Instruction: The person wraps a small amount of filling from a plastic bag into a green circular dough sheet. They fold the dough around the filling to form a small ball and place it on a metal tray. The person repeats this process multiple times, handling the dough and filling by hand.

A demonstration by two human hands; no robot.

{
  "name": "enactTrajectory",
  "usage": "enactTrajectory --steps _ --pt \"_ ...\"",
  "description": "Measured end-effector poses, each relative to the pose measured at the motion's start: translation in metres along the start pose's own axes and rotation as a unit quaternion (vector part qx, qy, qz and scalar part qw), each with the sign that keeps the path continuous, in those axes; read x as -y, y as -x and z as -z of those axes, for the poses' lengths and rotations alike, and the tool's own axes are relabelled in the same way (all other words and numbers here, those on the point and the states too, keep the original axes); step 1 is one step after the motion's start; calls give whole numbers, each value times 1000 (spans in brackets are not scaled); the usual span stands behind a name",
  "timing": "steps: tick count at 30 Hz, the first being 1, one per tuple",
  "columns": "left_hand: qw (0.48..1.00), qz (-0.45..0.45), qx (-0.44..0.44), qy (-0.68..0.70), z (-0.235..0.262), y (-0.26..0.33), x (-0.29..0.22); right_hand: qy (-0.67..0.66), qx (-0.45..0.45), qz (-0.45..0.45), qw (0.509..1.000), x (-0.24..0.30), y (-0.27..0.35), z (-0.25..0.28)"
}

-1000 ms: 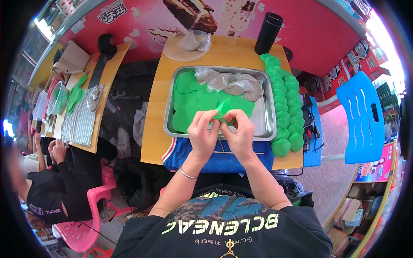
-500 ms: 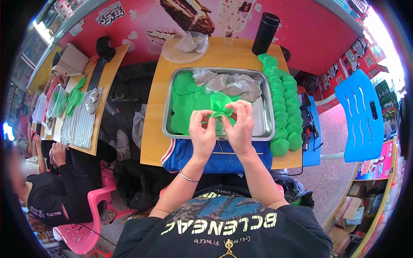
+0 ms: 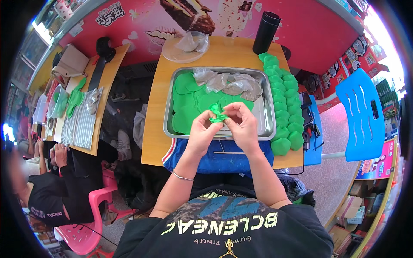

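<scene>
My left hand (image 3: pixel 203 131) and my right hand (image 3: pixel 243 125) both pinch one small green fabric piece (image 3: pixel 218 115), crumpled between their fingertips. They hold it over the near side of a metal tray (image 3: pixel 273 127). Flat green rounds (image 3: pixel 184 112) of the same colour lie overlapping in the tray's left and middle. Along its far side rest clear plastic bags (image 3: pixel 234 84) of greyish-brown stuff. Right of the tray, puffy green pieces (image 3: pixel 282 117) form two long rows. My fingers hide part of the held piece.
A blue cloth (image 3: pixel 183 155) with a thin stick (image 3: pixel 238 152) on it lies before the tray. At the back of the table (image 3: pixel 152 129) stand a clear plastic lid (image 3: pixel 174 55) and a black tumbler (image 3: pixel 266 32). A blue chair (image 3: pixel 359 114) is on the right. Another person (image 3: pixel 47 193) sits at left.
The green flap that stood up above my fingers is now gathered into a small crumpled bundle. My hands have shifted slightly and my right fingers curl in over it.
</scene>
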State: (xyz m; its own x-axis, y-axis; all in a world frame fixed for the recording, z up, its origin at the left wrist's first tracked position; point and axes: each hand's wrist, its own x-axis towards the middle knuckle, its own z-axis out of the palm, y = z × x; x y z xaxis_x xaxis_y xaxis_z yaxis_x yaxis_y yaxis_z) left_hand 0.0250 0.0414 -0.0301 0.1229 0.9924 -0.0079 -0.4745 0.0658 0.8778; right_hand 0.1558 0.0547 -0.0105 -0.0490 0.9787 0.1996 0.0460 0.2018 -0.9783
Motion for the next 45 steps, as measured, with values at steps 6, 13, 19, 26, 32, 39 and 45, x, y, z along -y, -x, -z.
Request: enactTrajectory --steps 6,13,19,26,32,39,45 --pt "995 -15 -76 59 -7 2 12 -47 112 -82 989 -9 -3 21" --pt "996 -24 -89 5 -20 9 5 -322 220 -201 898 -4 4 34" --pt "994 57 -81 39 -15 11 14 -253 160 -164 940 -6 -1 34" --pt "922 178 66 337 -16 21 11 -312 223 -194 903 -18 -10 47" --pt "856 154 220 441 -6 29 28 -311 241 -195 898 1 -3 36" --pt "918 137 73 364 -19 34 -2 -34 170 8 985 14 1 41" --pt "963 152 32 221 -9 26 -2 145 166 191 957 35 1 35"
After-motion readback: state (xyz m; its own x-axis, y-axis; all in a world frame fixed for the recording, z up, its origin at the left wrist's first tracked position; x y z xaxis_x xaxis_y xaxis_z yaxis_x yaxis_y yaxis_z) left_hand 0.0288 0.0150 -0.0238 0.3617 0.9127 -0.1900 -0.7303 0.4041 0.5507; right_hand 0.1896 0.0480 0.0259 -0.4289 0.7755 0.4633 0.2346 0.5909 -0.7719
